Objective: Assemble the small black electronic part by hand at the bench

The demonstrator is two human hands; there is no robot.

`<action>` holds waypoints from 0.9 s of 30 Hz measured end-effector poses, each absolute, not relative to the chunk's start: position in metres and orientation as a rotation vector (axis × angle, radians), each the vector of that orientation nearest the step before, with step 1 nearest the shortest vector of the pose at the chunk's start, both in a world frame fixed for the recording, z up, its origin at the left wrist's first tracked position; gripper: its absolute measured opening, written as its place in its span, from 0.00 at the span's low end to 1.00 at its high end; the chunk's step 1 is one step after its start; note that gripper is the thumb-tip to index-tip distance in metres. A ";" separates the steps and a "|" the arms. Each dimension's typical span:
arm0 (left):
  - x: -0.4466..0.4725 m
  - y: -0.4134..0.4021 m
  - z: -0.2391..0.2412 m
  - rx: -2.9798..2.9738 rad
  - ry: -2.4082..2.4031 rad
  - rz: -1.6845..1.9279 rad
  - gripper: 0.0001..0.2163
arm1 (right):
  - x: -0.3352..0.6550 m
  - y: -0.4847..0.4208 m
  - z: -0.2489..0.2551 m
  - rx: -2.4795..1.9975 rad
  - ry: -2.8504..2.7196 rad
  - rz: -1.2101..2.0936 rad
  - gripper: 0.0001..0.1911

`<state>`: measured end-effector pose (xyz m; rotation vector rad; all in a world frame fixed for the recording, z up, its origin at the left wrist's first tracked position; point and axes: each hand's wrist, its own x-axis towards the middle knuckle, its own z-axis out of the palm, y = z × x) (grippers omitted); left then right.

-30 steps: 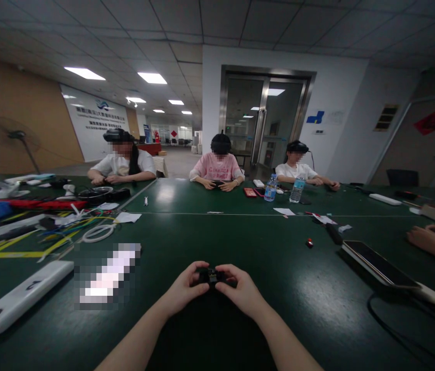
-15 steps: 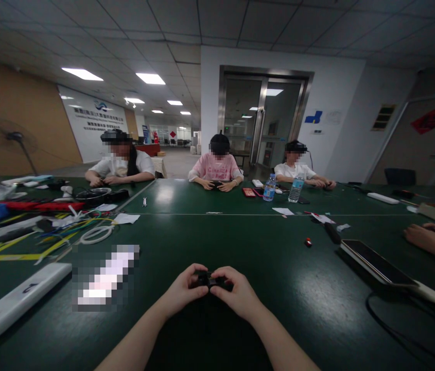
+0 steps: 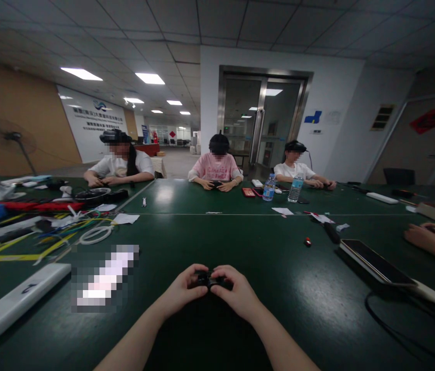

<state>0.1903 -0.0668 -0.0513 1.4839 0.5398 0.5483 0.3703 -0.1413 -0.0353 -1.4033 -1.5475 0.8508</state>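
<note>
Both hands (image 3: 209, 291) pinch small black part (image 3: 208, 280) over dark-green table (image 3: 279, 268); tiled ceiling.

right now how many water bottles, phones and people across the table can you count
water bottles: 2
phones: 1, the dark one lying flat on the right
people across the table: 3
small black part held between left hand and right hand: 1
total: 7

small black part (image 3: 209, 280) mostly hidden by fingers, pixelated strip (image 3: 103, 278), co-worker's hand (image 3: 428, 238) cut off at edge
</note>
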 end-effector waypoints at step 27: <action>0.189 -0.065 -0.051 1.428 0.537 0.567 0.24 | 0.417 -0.132 -0.039 -1.293 -1.146 0.721 0.18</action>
